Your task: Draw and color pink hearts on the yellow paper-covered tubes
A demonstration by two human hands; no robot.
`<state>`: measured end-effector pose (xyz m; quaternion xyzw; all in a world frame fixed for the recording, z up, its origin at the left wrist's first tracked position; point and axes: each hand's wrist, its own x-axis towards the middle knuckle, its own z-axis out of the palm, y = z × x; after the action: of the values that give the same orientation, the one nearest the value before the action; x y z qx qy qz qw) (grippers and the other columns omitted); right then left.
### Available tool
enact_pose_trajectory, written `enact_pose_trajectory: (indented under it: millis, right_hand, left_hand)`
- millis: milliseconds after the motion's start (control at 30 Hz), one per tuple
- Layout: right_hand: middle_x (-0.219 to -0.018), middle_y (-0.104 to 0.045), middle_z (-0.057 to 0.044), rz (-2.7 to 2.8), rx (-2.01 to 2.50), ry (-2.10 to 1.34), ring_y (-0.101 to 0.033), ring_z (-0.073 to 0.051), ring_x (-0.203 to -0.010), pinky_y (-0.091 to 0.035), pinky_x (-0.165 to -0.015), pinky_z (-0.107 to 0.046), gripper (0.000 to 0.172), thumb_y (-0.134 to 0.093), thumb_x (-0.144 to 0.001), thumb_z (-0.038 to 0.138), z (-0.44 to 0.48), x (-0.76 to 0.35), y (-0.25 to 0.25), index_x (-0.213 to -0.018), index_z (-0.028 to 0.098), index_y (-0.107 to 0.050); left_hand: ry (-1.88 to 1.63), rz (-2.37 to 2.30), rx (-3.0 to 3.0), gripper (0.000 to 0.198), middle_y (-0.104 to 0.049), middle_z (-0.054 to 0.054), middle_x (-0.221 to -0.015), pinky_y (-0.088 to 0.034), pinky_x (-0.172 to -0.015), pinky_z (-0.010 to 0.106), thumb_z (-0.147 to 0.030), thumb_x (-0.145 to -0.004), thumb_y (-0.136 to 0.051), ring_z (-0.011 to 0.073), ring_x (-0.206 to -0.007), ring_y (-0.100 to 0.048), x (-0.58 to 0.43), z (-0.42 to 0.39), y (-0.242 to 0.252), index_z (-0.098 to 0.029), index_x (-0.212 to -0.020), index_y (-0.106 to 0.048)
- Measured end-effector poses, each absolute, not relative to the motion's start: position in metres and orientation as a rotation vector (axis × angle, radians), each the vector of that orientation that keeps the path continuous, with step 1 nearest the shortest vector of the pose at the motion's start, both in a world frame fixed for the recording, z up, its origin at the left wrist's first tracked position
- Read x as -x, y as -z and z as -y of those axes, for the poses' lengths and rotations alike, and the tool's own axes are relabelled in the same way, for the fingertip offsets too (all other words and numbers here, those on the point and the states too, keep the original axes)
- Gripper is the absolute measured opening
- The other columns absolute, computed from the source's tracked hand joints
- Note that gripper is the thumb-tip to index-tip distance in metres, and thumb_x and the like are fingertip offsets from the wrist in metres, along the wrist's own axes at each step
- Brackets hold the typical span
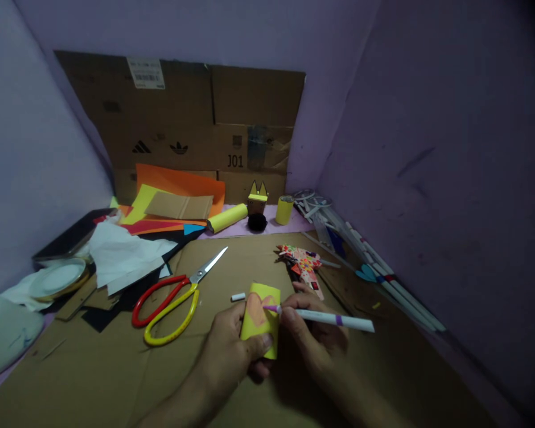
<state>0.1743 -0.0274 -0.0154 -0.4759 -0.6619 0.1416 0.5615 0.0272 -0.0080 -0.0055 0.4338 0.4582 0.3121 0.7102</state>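
My left hand is closed around a small yellow paper roll that bears an orange patch, holding it upright just above the cardboard floor sheet. My right hand pinches a white marker pen with a purple tip and band. The pen's tip touches the orange patch on the roll. A white pen cap lies just left of the roll.
Red-and-yellow scissors lie left of my hands. A patterned paper figure sits behind them, with several white markers along the right wall. Coloured paper sheets, a yellow tube, a small box figure and cardboard boxes are at the back.
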Motion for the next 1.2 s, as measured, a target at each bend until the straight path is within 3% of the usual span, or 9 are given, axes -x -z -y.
enact_pose_trajectory:
  millis: [833, 1067, 1200]
  right_hand:
    - [-0.067, -0.064, 0.003, 1.541, 1.09, -0.349, -0.063, -0.016, -0.067, -0.045, -0.088, -0.041, 0.01, -0.054, -0.085, 0.02, 0.028, -0.1716, 0.0195, -0.079, 0.024, -0.061]
    - [-0.062, -0.061, 0.002, 1.39, 1.209, -0.268, -0.058, -0.016, -0.059, -0.049, -0.068, -0.033, 0.012, -0.054, -0.084, 0.022, 0.0258, -0.1763, 0.0117, -0.073, 0.023, -0.059]
    - [-0.061, -0.062, 0.002, 1.451, 1.163, -0.254, -0.059, -0.015, -0.057, -0.048, -0.079, -0.038, 0.012, -0.054, -0.084, 0.022, 0.0241, -0.1758, 0.0123, -0.074, 0.023, -0.06]
  left_hand:
    - [-0.691, -1.018, -0.967, 0.041, -0.06, 0.0, -0.059, -0.044, -0.035, 0.019, -0.023, -0.058, -0.071, 0.0098, -0.038, -0.053, -0.0266, 0.0082, 0.0058, -0.011, -0.095, -0.058]
    - [-0.69, -1.01, -0.919, 0.05, -0.06, 0.0, -0.057, -0.043, -0.036, 0.019, -0.026, -0.058, -0.073, 0.0092, -0.038, -0.052, -0.0257, 0.0085, 0.0039, -0.01, -0.103, -0.056]
    - [-0.704, -1.0, -0.911, 0.048, -0.06, 0.0, -0.058, -0.044, -0.036, 0.019, -0.027, -0.058, -0.073, 0.0095, -0.04, -0.053, -0.0257, 0.0083, 0.0056, -0.01, -0.1, -0.057]
